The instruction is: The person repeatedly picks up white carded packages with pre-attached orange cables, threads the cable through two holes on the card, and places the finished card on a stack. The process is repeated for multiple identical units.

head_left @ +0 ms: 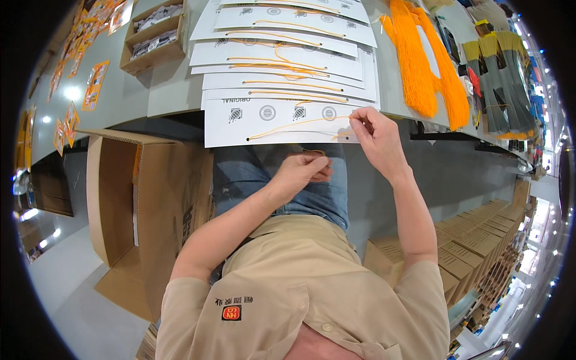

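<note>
A white printed card (226,131) lies nearest me, its front edge overhanging the table. It has a punched hole near each lower corner. An orange cord (300,124) runs slackly across it from the left hole up to my right hand (379,139). Thumb and forefinger of that hand are pinched on the cord, just over the card's right end. Below the card's front edge, above my lap, is my left hand (303,168) with its fingers closed together. What they hold, if anything, I cannot make out. Behind, several similar corded cards (270,51) overlap in a fanned stack.
Bundles of orange cord (414,66) lie on the table (174,90) to the right, beside dark grey strips (504,90). A divided cardboard box (155,37) and orange packets (96,85) are at the left. A large open carton (174,186) stands left of my legs; stacked cartons (468,240) are at the right.
</note>
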